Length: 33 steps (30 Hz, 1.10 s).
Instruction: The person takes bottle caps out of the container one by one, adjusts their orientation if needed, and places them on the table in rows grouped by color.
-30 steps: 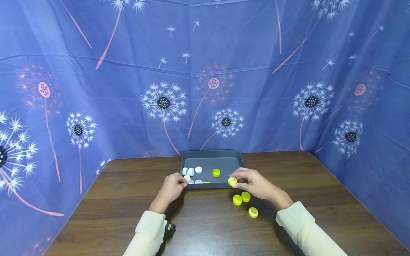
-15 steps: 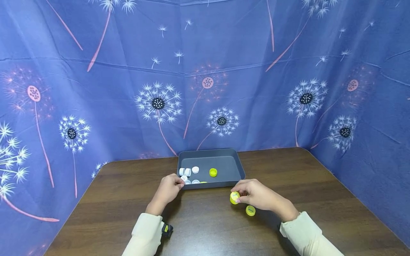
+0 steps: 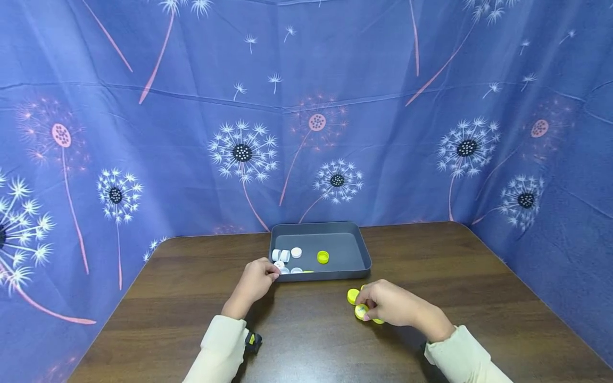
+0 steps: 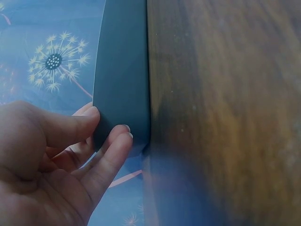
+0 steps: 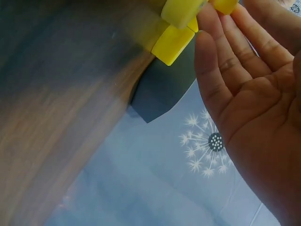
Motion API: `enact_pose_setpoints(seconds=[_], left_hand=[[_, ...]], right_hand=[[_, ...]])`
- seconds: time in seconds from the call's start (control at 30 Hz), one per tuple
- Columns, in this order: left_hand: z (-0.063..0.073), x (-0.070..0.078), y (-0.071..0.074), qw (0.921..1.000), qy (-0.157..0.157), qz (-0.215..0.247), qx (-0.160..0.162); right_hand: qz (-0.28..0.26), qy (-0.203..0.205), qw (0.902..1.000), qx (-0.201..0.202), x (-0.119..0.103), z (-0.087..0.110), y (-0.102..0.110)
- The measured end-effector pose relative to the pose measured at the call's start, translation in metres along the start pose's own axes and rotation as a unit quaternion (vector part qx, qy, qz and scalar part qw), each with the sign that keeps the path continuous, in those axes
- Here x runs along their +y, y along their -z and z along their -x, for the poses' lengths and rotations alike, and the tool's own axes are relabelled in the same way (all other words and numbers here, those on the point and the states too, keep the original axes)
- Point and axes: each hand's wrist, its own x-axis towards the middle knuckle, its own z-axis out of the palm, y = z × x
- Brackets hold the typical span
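Note:
My left hand [image 3: 255, 279] pinches the front left corner of a dark grey tray [image 3: 321, 276]. In the left wrist view its thumb [image 4: 84, 125] lies at the tray's rim and other fingertips touch the wall. My right hand [image 3: 395, 304], over the table in front of the tray, holds a yellow bottle cap [image 3: 361, 312] with a mark on top between thumb and fingers. Beside it on the table are more yellow caps [image 3: 353, 296], partly covered by the hand. Inside the tray lie several white caps [image 3: 296, 252] and a yellow cap [image 3: 323, 257]; another is mostly hidden behind the front wall.
The brown wooden table [image 3: 191, 308] meets a blue dandelion-print cloth [image 3: 402, 175] along its back and right. The tray's back edge stands close to this cloth. A small black strapped device [image 3: 253, 341] is at the left wrist.
My right hand has carried its yellow cap back from the tray's front right corner toward me, over the loose caps. My left hand stays at the tray corner.

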Motion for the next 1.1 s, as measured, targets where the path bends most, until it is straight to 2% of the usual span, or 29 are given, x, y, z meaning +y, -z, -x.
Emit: enact_pose_setpoints(seconds=[0.17,0.43,0.6,1.1], left_hand=[[-0.0003,0.0027,0.0001,1.0,0.003,0.002,0.0],[-0.0003,0.0023,0.0008,1.0,0.004,-0.002,0.001],[-0.0004,0.0017,-0.0002,1.0,-0.003,-0.003,0.001],[-0.0008,0.003,0.0009,0.9999,0.016,0.005,-0.003]], right_hand=[[0.011,-0.007,0.9999,-0.007,-0.0002,0.0008,-0.0012],[0.055,0.016,0.9984,-0.001,0.0001,-0.0005,-0.0032],[0.05,0.015,0.9986,0.004,0.0008,-0.0003,-0.0044],[0.061,0.008,0.9981,0.003,0.0013,-0.0011,-0.0046]])
